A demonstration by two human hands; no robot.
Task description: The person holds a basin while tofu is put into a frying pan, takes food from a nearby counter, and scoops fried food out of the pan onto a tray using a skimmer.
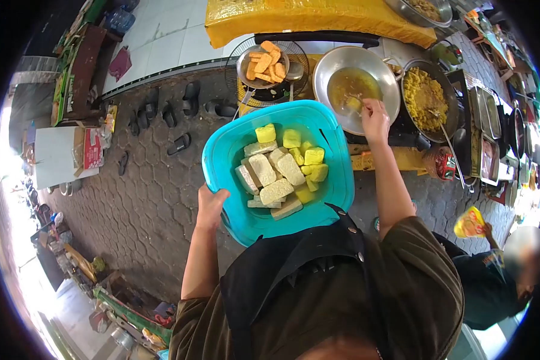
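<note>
My left hand [210,207] is closed around the left rim of a teal plastic basin [222,156], which is tilted towards me. Inside the basin are several pale tempeh slabs [262,170] and yellow tofu pieces [314,156]. Over the right part of a metal wok [322,78] with brownish oil [345,84], my right hand [375,120] reaches down with loosely bent fingers; nothing shows between them. A yellow piece [354,104], likely tofu, sits in the oil just left of the fingertips.
Behind the basin, a strainer [243,67] holds fried orange-brown pieces [264,62]. A dark pan of yellow food [423,96] with a long-handled ladle [453,150] stands right of the wok. Sandals [179,144] lie on the paving. A person [492,282] is at the right, holding a yellow packet [471,222].
</note>
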